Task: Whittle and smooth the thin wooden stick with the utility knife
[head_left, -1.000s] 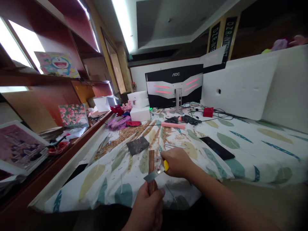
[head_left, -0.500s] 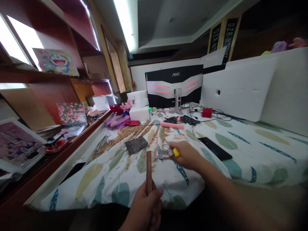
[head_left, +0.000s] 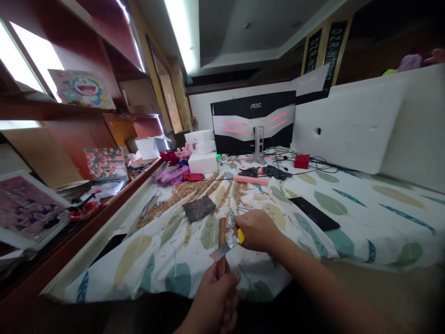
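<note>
My left hand [head_left: 216, 299] is closed around the lower end of a narrow brown wooden stick [head_left: 222, 230], which points away from me over the table's near edge. In my right hand [head_left: 259, 230] is a utility knife [head_left: 240, 235] with a yellow end showing; its handle is mostly hidden by my fingers. The knife's blade [head_left: 222, 250] lies across the stick, a little above my left hand. Beyond the stick's tip, a dark grey flat sheet [head_left: 199, 208] rests on the cloth.
Wood shavings [head_left: 184, 192] cover part of the leaf-patterned tablecloth [head_left: 135, 260]. A black phone-like slab [head_left: 314, 213] lies to the right. Farther back are a pink bar [head_left: 250, 180], black gloves [head_left: 276, 172], a red box [head_left: 301, 161], white foam blocks [head_left: 202, 162] and a monitor [head_left: 255, 139].
My right hand has moved left and towards me, bringing the blade from beside the stick's far end to across its lower part. My left hand keeps its hold, shifting slightly right.
</note>
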A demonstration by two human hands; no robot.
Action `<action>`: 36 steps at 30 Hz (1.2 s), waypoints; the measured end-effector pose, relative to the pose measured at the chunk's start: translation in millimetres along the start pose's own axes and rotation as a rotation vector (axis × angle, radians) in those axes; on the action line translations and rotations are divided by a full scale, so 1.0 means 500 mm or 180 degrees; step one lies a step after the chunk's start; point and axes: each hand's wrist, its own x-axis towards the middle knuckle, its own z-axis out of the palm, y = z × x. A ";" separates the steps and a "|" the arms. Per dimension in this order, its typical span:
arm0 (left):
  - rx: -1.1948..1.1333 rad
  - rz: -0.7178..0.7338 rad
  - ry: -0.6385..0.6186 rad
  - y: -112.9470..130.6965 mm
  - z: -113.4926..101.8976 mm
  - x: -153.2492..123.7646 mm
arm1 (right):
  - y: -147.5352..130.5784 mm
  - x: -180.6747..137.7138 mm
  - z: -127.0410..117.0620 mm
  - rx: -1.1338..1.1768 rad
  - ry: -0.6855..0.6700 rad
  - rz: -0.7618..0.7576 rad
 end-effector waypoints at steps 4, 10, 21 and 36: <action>-0.0020 0.0013 0.0217 -0.028 -0.004 -0.006 | 0.087 0.008 -0.005 0.0005 -0.0063 0.0913; -0.0175 0.0197 0.0077 -0.052 -0.006 0.001 | 0.224 -0.025 -0.067 0.0757 0.1421 0.2198; 0.0424 0.0694 0.0612 0.018 -0.034 0.004 | 0.016 -0.012 -0.077 0.1510 -0.0097 0.0278; 0.1060 0.0994 0.0249 0.010 -0.030 0.000 | -0.013 -0.020 -0.078 0.0606 -0.0462 0.0192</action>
